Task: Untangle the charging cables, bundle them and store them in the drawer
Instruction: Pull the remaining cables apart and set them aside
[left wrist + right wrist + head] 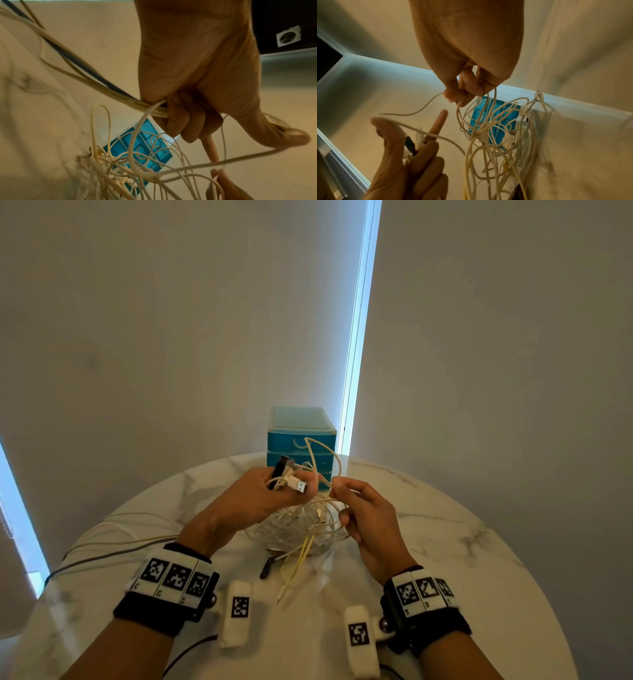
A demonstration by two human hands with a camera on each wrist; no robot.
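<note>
A tangle of white charging cables [301, 525] lies on the round marble table [462, 559], lifted partly between both hands. My left hand [270, 491] grips several cable ends, among them a white USB plug [297, 484] and a black plug [279, 469]. In the left wrist view its fingers [185, 121] curl round the strands, the index finger pointing out. My right hand [356, 508] pinches one white cable [325, 460] that loops up in front of the blue drawer unit [301, 436]; the right wrist view shows that pinch [460, 94]. All drawers look closed.
A yellow cable end [294, 566] and a black plug [267, 568] trail toward the table's near edge. Grey and white cords [113, 546] run off the left rim. The drawer unit stands at the far edge by the wall and a window blind [359, 337].
</note>
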